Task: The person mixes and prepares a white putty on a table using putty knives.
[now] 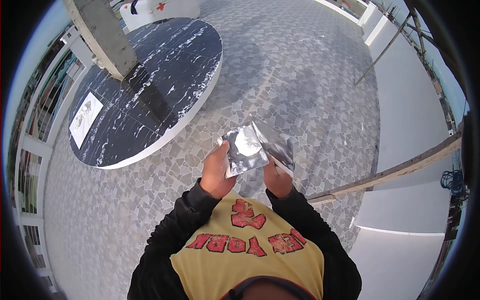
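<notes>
Two grey and white sheets or booklet halves are held up in front of my chest. My left hand grips the left one, its thumb on the left edge and its other fingers hidden behind. The right one tilts away, and my right hand holds it from below, most fingers hidden behind it. They meet near the middle; whether they are joined I cannot tell. Bright glare covers part of the left one.
A round black marble table stands at the upper left around a concrete pillar. On it lies a white printed sheet. A wooden pole slants at the right beside a white wall. Stone-patterned floor surrounds me.
</notes>
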Tool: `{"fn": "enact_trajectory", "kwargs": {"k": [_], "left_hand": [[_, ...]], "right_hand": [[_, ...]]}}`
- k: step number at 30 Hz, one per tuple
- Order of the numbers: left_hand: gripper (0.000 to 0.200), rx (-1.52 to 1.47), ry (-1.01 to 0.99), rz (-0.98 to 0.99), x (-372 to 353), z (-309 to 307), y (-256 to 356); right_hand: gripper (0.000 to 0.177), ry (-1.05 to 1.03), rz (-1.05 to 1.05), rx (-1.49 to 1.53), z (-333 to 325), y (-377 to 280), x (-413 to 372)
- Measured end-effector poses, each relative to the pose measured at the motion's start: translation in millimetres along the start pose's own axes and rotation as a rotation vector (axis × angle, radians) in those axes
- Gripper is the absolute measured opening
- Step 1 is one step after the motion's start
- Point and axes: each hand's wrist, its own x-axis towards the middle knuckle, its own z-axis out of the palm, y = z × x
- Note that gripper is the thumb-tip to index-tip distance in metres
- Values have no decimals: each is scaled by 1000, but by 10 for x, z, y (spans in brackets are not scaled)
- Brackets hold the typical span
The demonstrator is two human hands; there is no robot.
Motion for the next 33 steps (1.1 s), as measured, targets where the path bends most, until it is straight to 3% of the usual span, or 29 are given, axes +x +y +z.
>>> {"fn": "enact_trajectory", "kwargs": {"k": [1, 3, 5, 7, 9, 10, 12, 13, 15, 16, 18, 27, 33], "left_hand": [[33, 6, 7, -12, -15, 39, -10], [34, 24, 23, 25, 3, 2, -8], [36, 52, -29, 76, -47, 27, 71], [39, 44, -64, 78, -61, -29, 122], [42, 52, 0, 84, -43, -170, 132], [43, 31, 20, 37, -29, -254, 165], [44, 29, 46, -14, 50, -352, 238], [45, 28, 60, -58, 108, -395, 290], [45, 71, 47, -107, 243, -418, 436], [46, 114, 2, -136, 312, -401, 524], [45, 165, -79, -183, 446, -335, 699], [44, 387, -173, -229, 1199, -330, 1568], [43, 403, -184, -277, 1776, -540, 2165]], "right_hand": [[61, 37, -407, -15, 64, -61, 20], [63, 0, -433, -68, 18, 270, 82], [64, -138, -327, -226, -106, 785, 137], [64, -115, -238, -150, -205, 1184, 34], [62, 88, 379, 435, -274, 1244, -5], [62, 89, 393, 439, -329, 1264, -20], [56, 88, 227, 351, -454, 789, 79], [56, 96, 242, 350, -492, 540, 158], [51, -194, -440, -327, -548, 85, 339], [51, -185, -425, -333, -543, -29, 420], [51, -377, -614, -575, -499, -176, 581], [41, -564, -623, -842, -25, -351, 1421], [43, -484, -606, -879, 479, -409, 2021]]}}
